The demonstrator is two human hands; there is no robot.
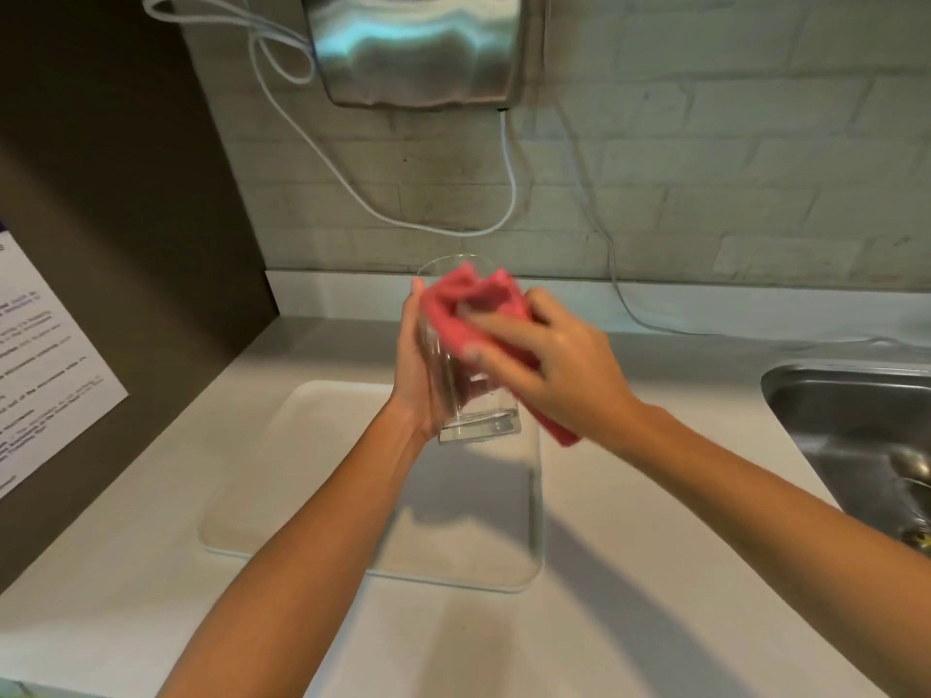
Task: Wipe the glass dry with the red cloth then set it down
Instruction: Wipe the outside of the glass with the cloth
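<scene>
- The white counter point(629, 571) ran across the lower view, meeting a pale brick wall point(730, 143) at the back and a dark panel point(101, 193) on the left
- A steel box point(418, 47) hung on the wall at the top, with a white cable point(509, 193) looping down below it
- A steel sink point(846, 420) sat in the counter at the right edge, with a spoon point(909, 463) lying in it
- A white tray point(312, 471) lay on the counter under both hands
- A printed sheet point(45, 355) was stuck on the dark panel; its text was too blurred to read
- The left hand point(418, 375) held the glass point(468, 395) in the air above the tray, tilted with its mouth away from the person and its thick base towards them; the grip wrapped the glass's left side
- The right hand point(554, 365) pressed the cloth point(473, 304) on the glass's upper right side, its grip closed on the cloth
- The red cloth was bunched over the glass's mouth, with one corner hanging below the right wrist
</scene>
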